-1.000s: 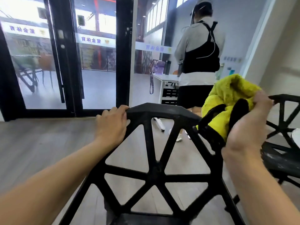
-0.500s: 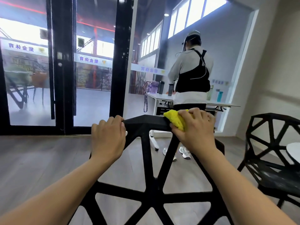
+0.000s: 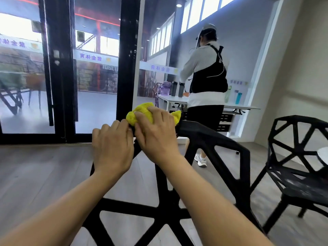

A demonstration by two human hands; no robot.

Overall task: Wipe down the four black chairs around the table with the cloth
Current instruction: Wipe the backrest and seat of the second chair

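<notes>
Your near chair [image 3: 209, 137] stands w/ its backrest toward you, top rail running left to right and dropping away on the right side; its web of struts fans down from that rail to a hub low in the centre. The yellow cloth [image 3: 142, 112] sits bunched on the left end of that rail, long axis roughly along the rail, one corner sticking out to the right.

Count: 2 black chairs in view — the one under your hands and a second chair [image 3: 300, 160] at the right, backrest upright at its far side, scuffed seat facing you. 1 cloth. 2 hands.

Your right hand [image 3: 156, 134] lies on top of the cloth, fingers curled over it, pressing it down onto the rail. Your left hand [image 3: 112, 148] is just beside it, touching — fingers bent over the rail's left corner, gripping the chair; fingertips hidden behind the rail.

Far right, another person [image 3: 205, 82] stands w/ back to you at a white table [image 3: 241, 107] carrying bottles. Black-framed glass doors [image 3: 58, 68] fill the far left; grey wood floor [image 3: 35, 174] underneath.
</notes>
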